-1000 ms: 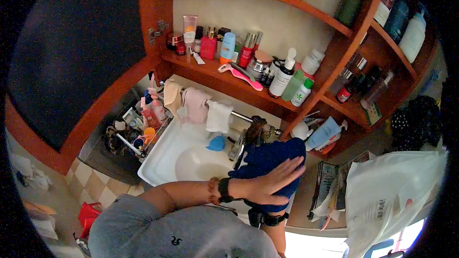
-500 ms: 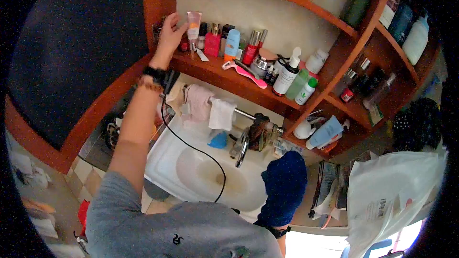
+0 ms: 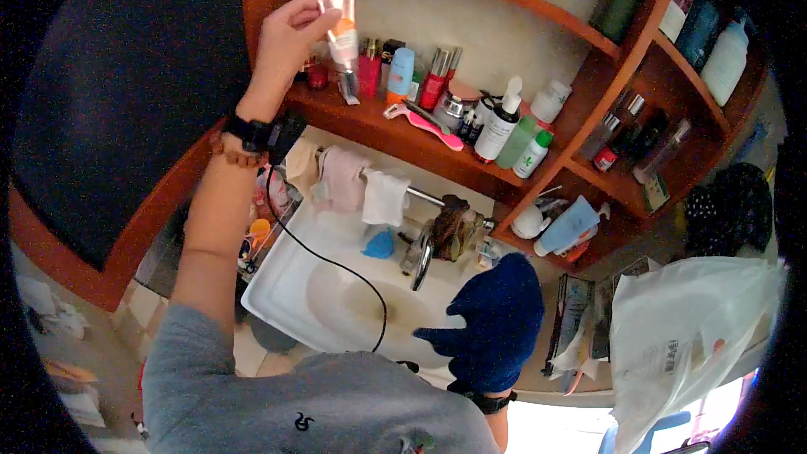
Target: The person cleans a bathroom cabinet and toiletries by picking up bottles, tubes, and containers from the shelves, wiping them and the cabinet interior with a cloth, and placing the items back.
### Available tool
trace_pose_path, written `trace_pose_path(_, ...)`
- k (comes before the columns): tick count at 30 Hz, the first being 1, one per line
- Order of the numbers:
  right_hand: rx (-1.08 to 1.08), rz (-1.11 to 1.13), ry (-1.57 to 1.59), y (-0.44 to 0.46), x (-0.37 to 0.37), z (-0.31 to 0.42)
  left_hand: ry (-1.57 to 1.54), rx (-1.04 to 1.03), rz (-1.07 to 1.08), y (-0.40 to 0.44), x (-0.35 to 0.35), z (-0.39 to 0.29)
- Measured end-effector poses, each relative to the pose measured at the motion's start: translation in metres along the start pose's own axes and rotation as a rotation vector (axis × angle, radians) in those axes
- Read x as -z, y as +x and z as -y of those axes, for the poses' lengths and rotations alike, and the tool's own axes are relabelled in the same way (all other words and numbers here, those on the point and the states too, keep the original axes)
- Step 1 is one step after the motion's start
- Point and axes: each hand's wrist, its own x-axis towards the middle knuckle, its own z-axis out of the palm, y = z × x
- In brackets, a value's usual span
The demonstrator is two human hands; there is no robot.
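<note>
My left hand [image 3: 284, 40] pinches the upper end of a pink squeeze tube [image 3: 343, 44] with an orange mark. The tube hangs cap down, just above the wooden shelf [image 3: 353, 122]. A dark blue cloth [image 3: 500, 319] covers my right hand near the basin's right side, above my right wrist [image 3: 498, 427] with its black band. The fingers under the cloth are hidden; it appears held by that hand. Close to the tube stand a small red jar [image 3: 317, 76], a red bottle [image 3: 369, 74] and a blue bottle with an orange cap [image 3: 401, 72].
A pink razor-like tool [image 3: 433, 128] and a black-and-white pump bottle [image 3: 498, 128] are farther along the shelf. Below are the white sink [image 3: 286, 286], a faucet [image 3: 423, 261] and hanging cloths [image 3: 343, 181]. A black cable runs from my left wrist. A white plastic bag [image 3: 685, 336] lies right.
My left hand has taken hold of the pink tube and raised it off the shelf. The blue cloth has shifted and spread, with one corner now pointing left over the basin.
</note>
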Motion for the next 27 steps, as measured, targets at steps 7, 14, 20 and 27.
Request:
trace_pose_path(7,0.372,0.03,-0.267,0.005,0.018,0.005,-0.375,0.126,0.484,-0.099,-0.058,-0.11)
trace_pose_path(14,0.283,0.029,-0.31,0.001,-0.012,0.029,-0.533,0.163,0.599,-0.182,-0.129,-0.131)
trace_pose_path(20,-0.001,-0.2,-0.242,0.003,-0.019,0.063,-0.408,-0.008,0.622,-0.253,-0.129,-0.098)
trace_pose_path(27,-0.048,-0.299,0.297,-0.016,-0.039,0.008,-0.403,0.125,0.755,-0.316,-0.112,-0.082)
